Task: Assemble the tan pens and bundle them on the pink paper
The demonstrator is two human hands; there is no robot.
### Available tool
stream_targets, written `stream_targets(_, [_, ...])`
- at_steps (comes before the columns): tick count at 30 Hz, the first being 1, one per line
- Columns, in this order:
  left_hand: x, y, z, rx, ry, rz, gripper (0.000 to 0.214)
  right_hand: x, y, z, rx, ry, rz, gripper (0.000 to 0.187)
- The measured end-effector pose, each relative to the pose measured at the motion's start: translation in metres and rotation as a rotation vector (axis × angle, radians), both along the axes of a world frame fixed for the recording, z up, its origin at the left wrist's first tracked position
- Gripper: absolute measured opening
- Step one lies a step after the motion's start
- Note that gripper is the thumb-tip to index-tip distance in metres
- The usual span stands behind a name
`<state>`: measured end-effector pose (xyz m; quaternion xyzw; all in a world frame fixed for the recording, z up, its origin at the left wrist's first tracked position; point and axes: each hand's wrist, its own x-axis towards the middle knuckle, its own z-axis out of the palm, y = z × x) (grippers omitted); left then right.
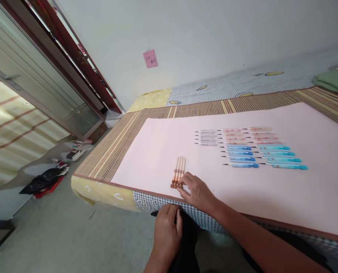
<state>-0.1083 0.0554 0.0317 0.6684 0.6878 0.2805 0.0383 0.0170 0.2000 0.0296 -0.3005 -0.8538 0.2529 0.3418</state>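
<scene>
A small row of orange-and-white pens [179, 172] lies side by side near the front edge of a large pink sheet [163, 148]. My right hand [197, 193] rests on the sheet with its fingertips touching the lower ends of those pens; the fingers are bent but hold nothing. My left hand [166, 230] lies flat, fingers together, on black fabric [190, 242] below the bed's edge. Farther right on the sheet, several pens lie sorted in rows: white ones [206, 137], pink ones [250, 135] and blue ones [264, 156].
The pink sheet lies on a striped woven mat [114, 144] over a bed with yellow and checked bedding [154, 99]. A green cloth [332, 81] sits at the far right. A pink note [150, 58] hangs on the wall. Books and bags [57, 170] litter the floor.
</scene>
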Motion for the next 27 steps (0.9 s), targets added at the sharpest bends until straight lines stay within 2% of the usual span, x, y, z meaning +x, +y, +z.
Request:
stream_targets(4, [0.002, 0.003, -0.002, -0.061, 0.034, 0.004, 0.023, 0.014, 0.002, 0.007, -0.181, 0.06, -0.058, 0.01])
stream_targets(7, [0.004, 0.004, 0.0, -0.126, 0.039, 0.027, 0.025, 0.04, -0.004, 0.013, -0.28, 0.022, -0.046, 0.014])
stream_targets(12, [0.005, -0.007, 0.001, -0.213, -0.037, 0.059, 0.024, 0.112, -0.031, 0.018, -0.316, -0.074, -0.027, 0.02])
stream_targets(14, [0.005, -0.017, -0.004, -0.229, -0.098, 0.061, 0.026, 0.145, -0.045, 0.011, -0.359, -0.129, -0.076, 0.023])
stream_targets(16, [0.007, -0.031, -0.011, -0.241, -0.138, 0.075, 0.038, 0.175, -0.06, -0.002, -0.378, -0.16, -0.143, 0.025])
stream_targets(18, [0.011, -0.045, -0.018, -0.269, -0.163, 0.105, 0.052, 0.197, -0.076, -0.019, -0.311, -0.17, -0.248, 0.025])
stream_targets(22, [0.021, -0.072, -0.032, -0.363, -0.215, 0.158, 0.078, 0.211, -0.098, -0.046, 0.05, -0.157, -0.378, 0.018])
stream_targets(24, [0.023, -0.083, -0.039, -0.371, -0.26, 0.175, 0.086, 0.21, -0.102, -0.052, 0.153, -0.195, -0.393, 0.015])
stream_targets(27, [0.016, -0.097, -0.047, -0.371, -0.409, 0.181, 0.087, 0.207, -0.101, -0.052, 0.213, -0.252, -0.404, 0.014])
